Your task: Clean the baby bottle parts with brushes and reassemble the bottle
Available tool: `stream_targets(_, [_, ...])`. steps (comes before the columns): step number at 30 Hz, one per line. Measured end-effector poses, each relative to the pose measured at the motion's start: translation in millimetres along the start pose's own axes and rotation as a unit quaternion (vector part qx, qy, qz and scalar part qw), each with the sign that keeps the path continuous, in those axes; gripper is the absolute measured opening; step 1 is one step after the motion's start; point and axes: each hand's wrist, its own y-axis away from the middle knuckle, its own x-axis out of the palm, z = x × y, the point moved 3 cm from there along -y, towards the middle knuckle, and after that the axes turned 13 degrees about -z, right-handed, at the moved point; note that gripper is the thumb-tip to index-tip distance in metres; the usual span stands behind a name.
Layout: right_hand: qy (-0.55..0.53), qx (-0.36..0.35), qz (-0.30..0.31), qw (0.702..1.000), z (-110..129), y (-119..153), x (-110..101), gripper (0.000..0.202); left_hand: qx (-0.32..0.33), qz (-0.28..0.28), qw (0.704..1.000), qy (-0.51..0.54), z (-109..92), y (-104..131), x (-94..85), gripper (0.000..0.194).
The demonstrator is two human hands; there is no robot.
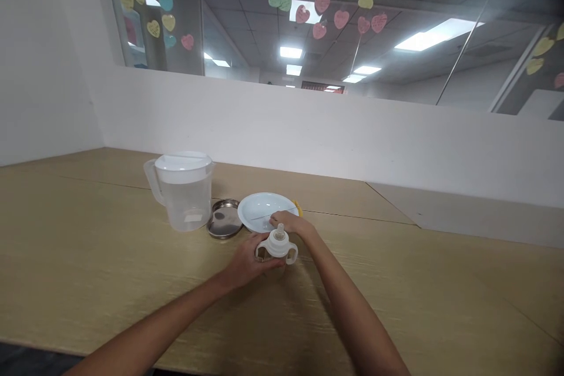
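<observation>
A baby bottle (279, 245) with a white collar, clear teat and two side handles stands upright in front of me. My left hand (247, 259) is wrapped round its left side, the thumb at the back and the fingers across the front. Behind the bottle, my right hand (285, 221) reaches over the near right part of a white bowl (255, 204), fingers curled and pressed together. Near those fingertips a thin straight rod (264, 216) crosses the bowl. A yellow piece (298, 208) shows at the bowl's right rim. What the right fingers grip is too small to tell.
Left of the bowl lies a round metal dish (225, 220). Further left stands a clear plastic pitcher (187, 200) with a white lid, its handle to the left. A white wall (264, 123) bounds the wooden table (418, 288) at the back, below a window with heart-shaped notes.
</observation>
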Motion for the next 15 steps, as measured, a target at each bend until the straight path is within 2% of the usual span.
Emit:
stream_targets(3, [0.016, 0.013, -0.054, 0.998, 4, 6, -20, 0.032, -0.004, -0.001, 1.000, 0.009, -1, 0, -0.3, 0.055])
stream_targets(7, [0.018, 0.008, -0.113, 0.993, 23, 33, -63, 0.043, -0.007, -0.009, 1.000, 0.011, -2, 0, -0.1, 0.054])
stream_targets(10, [0.029, 0.002, -0.057, 0.998, 46, 56, -80, 0.049, 0.000, -0.006, 1.000, 0.003, -2, 0, 0.4, 0.052])
stream_targets(12, [0.065, 0.021, -0.033, 0.997, 58, 66, -81, 0.045, 0.006, -0.005, 1.000, 0.000, -2, 0, 0.5, 0.052])
stream_targets(15, [0.114, 0.029, -0.031, 0.993, 68, 70, -76, 0.038, 0.013, -0.002, 1.000, 0.002, -1, 0, 0.9, 0.052])
